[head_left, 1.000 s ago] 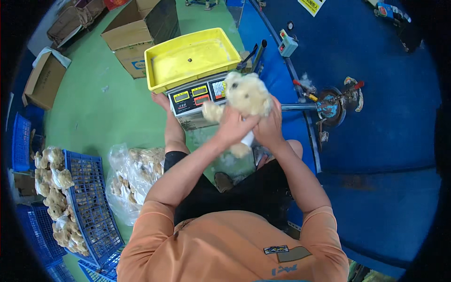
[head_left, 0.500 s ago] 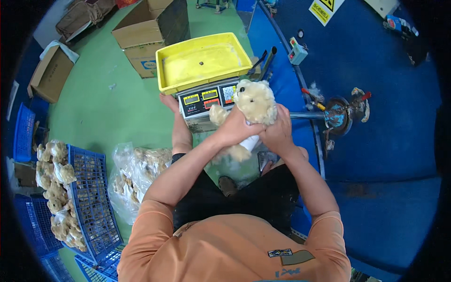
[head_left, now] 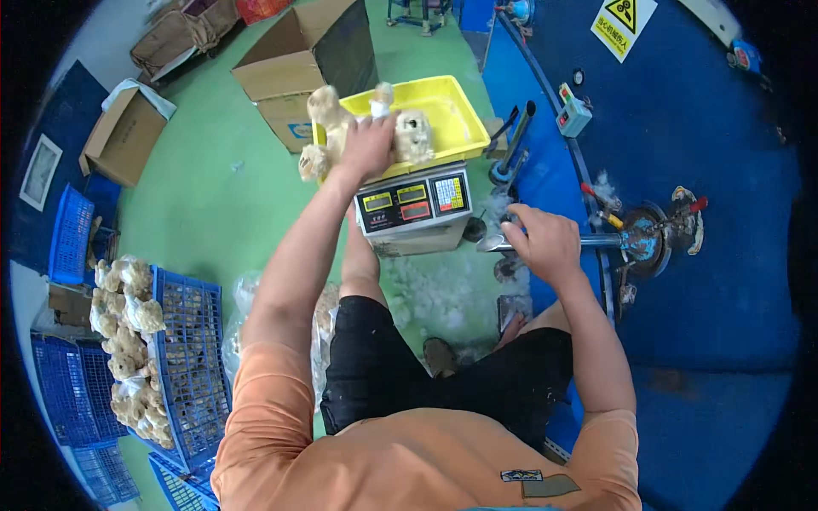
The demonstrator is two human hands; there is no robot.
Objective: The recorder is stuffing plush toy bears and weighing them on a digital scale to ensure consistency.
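Since the earlier frame the teddy bear (head_left: 338, 128) has gone from between both hands, near the middle of the frame, to the yellow tray (head_left: 452, 111) at upper centre; the left hand (head_left: 371, 146) has travelled with it, while the right hand (head_left: 545, 241) has parted from it and is now right of centre; the left hand is closed around the bear's middle, the head pointing to the right and the legs reaching past the tray's left rim; whether the tray bears its weight cannot be told; the right hand is half curled, thumb apart from the fingers, just by the open end of the metal tube (head_left: 601, 241), and I cannot tell whether it touches the tube or holds anything small; the tray sits on the scale (head_left: 413, 207), whose readings are too small to make out; as for progress, I judge this bear brought to the tray but not yet let go; more bears (head_left: 128, 349) fill the blue crate (head_left: 194, 358) at lower left, though whether they are finished or waiting is not shown; white fluff (head_left: 439, 294) lies on the floor below the scale.
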